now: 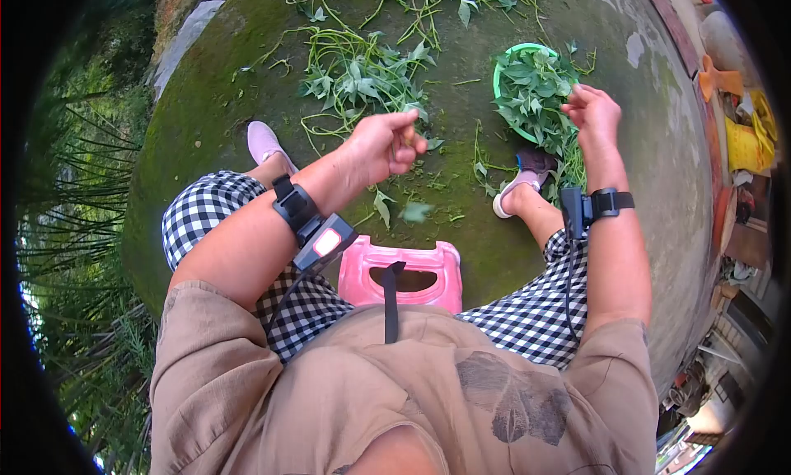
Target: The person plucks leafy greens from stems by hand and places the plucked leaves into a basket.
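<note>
My left hand [387,148] is closed, its fingers curled round what looks like a thin green leafy stem. Below it shows a leaf [382,206], and beside that a blurred leaf [416,212]. My right hand [592,112] is at the right edge of a bright green basket [498,78] heaped with picked green leaves [534,92]. Its fingers are bent together, and I cannot make out anything between them. Ahead of my left hand, a tangled pile of leafy vines [358,75] lies on the ground.
More vines [420,1] lie farther ahead on the mossy concrete [247,88]. I sit with a pink plastic stool [401,269] between my legs. My shoes stand left and right, the right one near the basket. A yellow container [748,141] and clutter line the right edge.
</note>
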The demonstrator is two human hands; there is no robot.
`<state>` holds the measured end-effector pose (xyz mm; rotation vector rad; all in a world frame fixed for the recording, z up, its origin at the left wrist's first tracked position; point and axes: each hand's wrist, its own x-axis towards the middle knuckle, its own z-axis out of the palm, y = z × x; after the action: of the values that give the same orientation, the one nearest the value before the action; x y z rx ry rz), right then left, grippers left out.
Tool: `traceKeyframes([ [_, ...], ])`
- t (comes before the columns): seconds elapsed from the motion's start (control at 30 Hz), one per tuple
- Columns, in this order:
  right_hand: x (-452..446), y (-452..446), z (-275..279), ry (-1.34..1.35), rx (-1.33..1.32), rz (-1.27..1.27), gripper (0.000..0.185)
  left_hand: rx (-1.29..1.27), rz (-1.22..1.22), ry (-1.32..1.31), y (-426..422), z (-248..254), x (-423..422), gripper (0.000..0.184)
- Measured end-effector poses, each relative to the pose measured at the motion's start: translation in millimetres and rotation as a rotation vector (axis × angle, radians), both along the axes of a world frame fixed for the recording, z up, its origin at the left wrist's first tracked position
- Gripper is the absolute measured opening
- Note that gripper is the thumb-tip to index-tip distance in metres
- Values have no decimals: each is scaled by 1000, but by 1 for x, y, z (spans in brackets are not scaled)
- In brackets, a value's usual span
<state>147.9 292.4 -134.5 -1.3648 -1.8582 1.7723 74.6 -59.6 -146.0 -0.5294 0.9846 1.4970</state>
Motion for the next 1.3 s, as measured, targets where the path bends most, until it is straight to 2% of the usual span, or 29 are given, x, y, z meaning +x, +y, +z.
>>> traceKeyframes([
  [0.03, -4, -21, 0, 8, 8, 51, 22, 31, 56, 5, 1, 0, -4, 37],
  [0.07, -7, -50, 8, -11, -35, 138, 23, 62, 113, 9, 1, 1, -8, 36],
  [0.2, -1, -147, 15, -144, -328, 762, 35, 125, 266, 0, 4, 6, -14, 32],
  [0.3, 8, -189, 22, -111, -556, 942, 31, 168, 327, -16, -1, 3, -17, 29],
  [0.4, 7, -185, 16, -168, -595, 985, 28, 100, 380, 5, -2, 5, -20, 26],
  [0.5, 0, -181, 23, -179, -618, 871, 23, 58, 414, 57, -8, 5, -22, 25],
  [0.53, -2, -184, 24, -195, -553, 873, 25, 121, 405, 32, -14, -1, -24, 24],
  [0.63, 2, -200, 18, -199, -578, 876, 23, 245, 365, 18, -18, -9, -23, 25],
  [0.73, 3, -201, 12, -138, -723, 954, 22, 81, 413, 66, -9, 4, -21, 14],
  [0.77, 2, -200, 10, -131, -763, 961, 23, -80, 330, 218, -8, 11, -21, 11],
  [0.8, -4, -195, 11, -256, -560, 1041, 21, -241, 243, 368, -6, 20, -22, 11],
  [0.83, -8, -190, 13, -306, -168, 1183, 19, -402, 151, 516, -6, 23, -23, 15],
  [0.87, -9, -183, 13, -348, 234, 1292, 18, -498, 68, 625, -12, 17, -26, 29],
  [0.9, -10, -176, 13, -383, 646, 1368, 18, -492, -91, 797, -22, -2, -32, 28],
  [0.97, -10, -164, 11, -406, 630, 1280, 19, -461, -424, 1129, -40, -41, -42, 26],
  [1.0, -12, -159, 9, -369, 543, 1276, 23, -560, -578, 1174, -35, -37, -36, 25],
  [1.17, -14, -154, 18, -429, 637, 1345, 21, -930, -1315, 1494, -16, 18, 11, 25],
  [1.2, -15, -153, 17, -425, 642, 1360, 21, -910, -1382, 1453, -12, 19, 7, 26],
  [1.3, -15, -156, 20, -403, 639, 1398, 21, -744, -915, 1781, -15, 7, 6, 22],
])
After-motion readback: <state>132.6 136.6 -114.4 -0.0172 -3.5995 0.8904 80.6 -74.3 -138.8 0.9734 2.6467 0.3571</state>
